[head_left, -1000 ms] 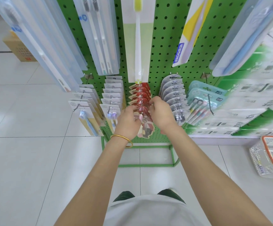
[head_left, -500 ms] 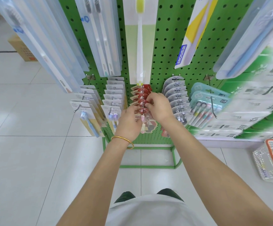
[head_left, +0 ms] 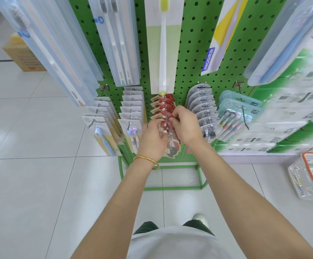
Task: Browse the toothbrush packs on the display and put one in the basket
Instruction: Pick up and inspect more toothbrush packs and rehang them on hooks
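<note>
One view only, the head camera, so all findings rest on it.

Progress. We judge the task to be at the browsing step, with no pack yet taken. Both hands are at the row of red packs (head_left: pixel 162 107), which hangs on one hook at the centre of the frame, low on the green pegboard (head_left: pixel 193 53). The left hand (head_left: pixel 153 139) has its fingers curled on the front pack (head_left: pixel 172 149) at the near end of that row. The right hand (head_left: pixel 186 128) pinches the header of one of the red packs just behind it, thumb and fingertips together. The basket (head_left: pixel 297 182) stands on the floor at the right edge of the frame, well apart from both hands, and we see no pack in it. In our judgement three steps are left: settle on a pack, slide it off the hook, and carry it right and down to the basket.

Not established. The hands cover most of the front pack and the hook's end, so we cannot tell whether that pack has cleared the hook. The frame edge cuts off the basket, so its inside shows only in part. Goods at the right are blurred and their print is unreadable.
</note>
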